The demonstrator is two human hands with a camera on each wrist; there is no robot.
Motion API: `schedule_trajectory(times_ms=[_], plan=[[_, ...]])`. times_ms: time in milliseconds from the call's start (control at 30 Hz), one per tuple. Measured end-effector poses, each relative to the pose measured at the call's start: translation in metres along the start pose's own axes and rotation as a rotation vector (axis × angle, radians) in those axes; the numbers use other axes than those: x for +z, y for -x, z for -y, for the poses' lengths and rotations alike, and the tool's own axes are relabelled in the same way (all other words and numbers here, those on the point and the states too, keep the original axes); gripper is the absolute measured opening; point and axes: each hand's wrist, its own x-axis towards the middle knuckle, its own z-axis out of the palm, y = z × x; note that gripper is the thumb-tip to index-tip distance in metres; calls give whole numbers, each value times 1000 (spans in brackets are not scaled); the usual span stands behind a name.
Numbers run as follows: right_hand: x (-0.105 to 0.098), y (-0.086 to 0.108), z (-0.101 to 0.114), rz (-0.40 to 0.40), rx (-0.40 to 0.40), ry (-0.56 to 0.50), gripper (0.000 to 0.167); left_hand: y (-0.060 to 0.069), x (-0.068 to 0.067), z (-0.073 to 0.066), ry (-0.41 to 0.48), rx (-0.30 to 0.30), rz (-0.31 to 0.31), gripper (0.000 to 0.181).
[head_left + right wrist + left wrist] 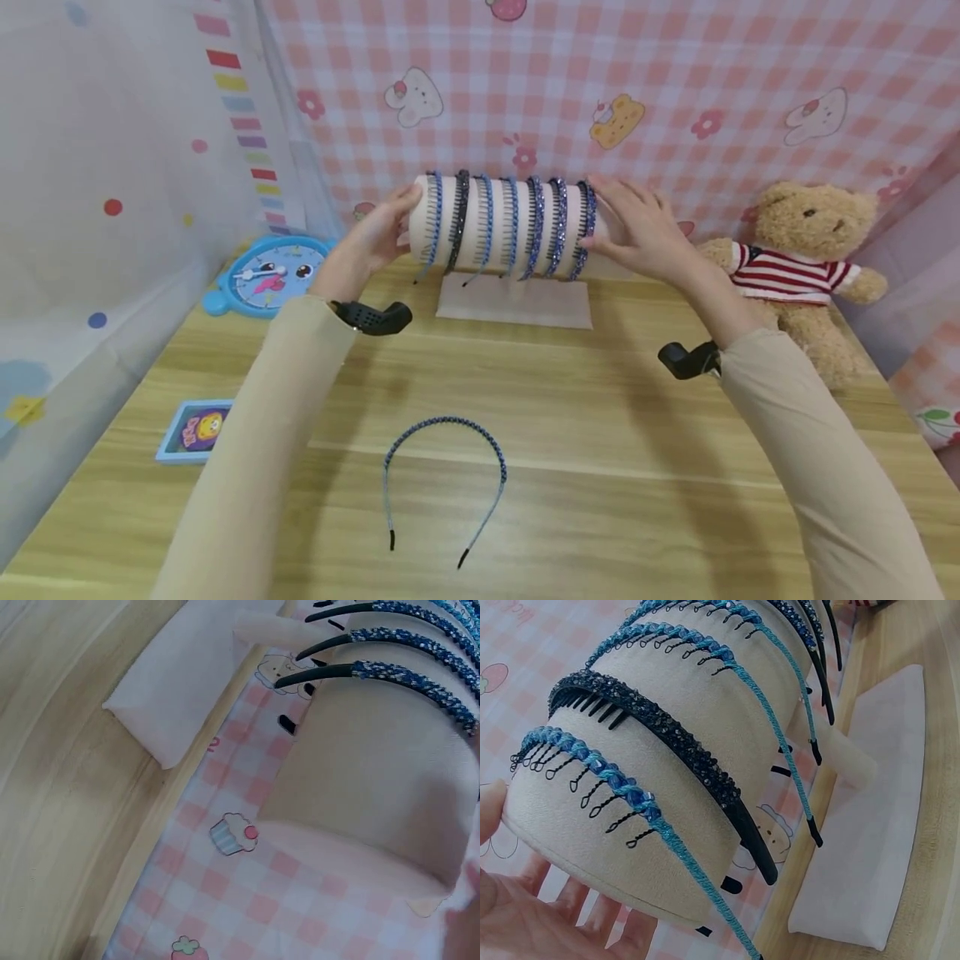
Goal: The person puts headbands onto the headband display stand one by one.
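Observation:
A pale padded roll on a stand carries several blue and black beaded headbands. My left hand is at the roll's left end; in the left wrist view the thumb lies by the rim, the spread fingers reach behind the end, and their tips are hidden. At the right end, my right hand has its thumb and fingers spread beside the outermost glittery blue headband. Only a blurred bit of that hand enters the right wrist view; contact there is unclear. One thin blue headband lies on the table.
The stand's flat pale base rests near the table's back edge. A blue toy clock and a small blue-framed box are on the left. A teddy bear sits at the right, before the checked cloth.

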Motion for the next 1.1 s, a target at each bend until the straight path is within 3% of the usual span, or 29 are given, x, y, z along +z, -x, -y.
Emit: schedule_trajectory(times_ms=[100,200,300,367,433,567,633,700,767,833,967,1100], plan=[[1,5,3,-176,-61,-39,84,-1,2,-1,0,0,4,55],[6,9,13,-361,-186,-83,77,-1,2,-1,-1,1,4,54],[17,12,34,-411,-340,-92,59,-1,2,-2,1,1,2,54],[29,15,51,-317,-415,-105,46,-1,1,-2,3,-3,1,55],[45,20,69,-113,-426,-136,35,0,1,-3,1,-9,-1,57],[81,34,103,410,-283,-255,38,-1,1,-3,-9,-16,-2,59],[99,41,116,614,-188,-290,46,-1,2,-3,-7,-10,-2,58],[114,47,127,757,-122,-315,52,0,2,-2,-3,0,4,57],[125,52,133,847,-65,-298,53,0,2,-2,3,9,12,57],[132,56,137,883,-31,-268,48,1,3,-1,10,11,14,56],[138,61,139,878,41,-276,33,2,2,0,12,9,0,56],[133,63,129,876,131,-349,28,1,2,0,10,16,6,55]])
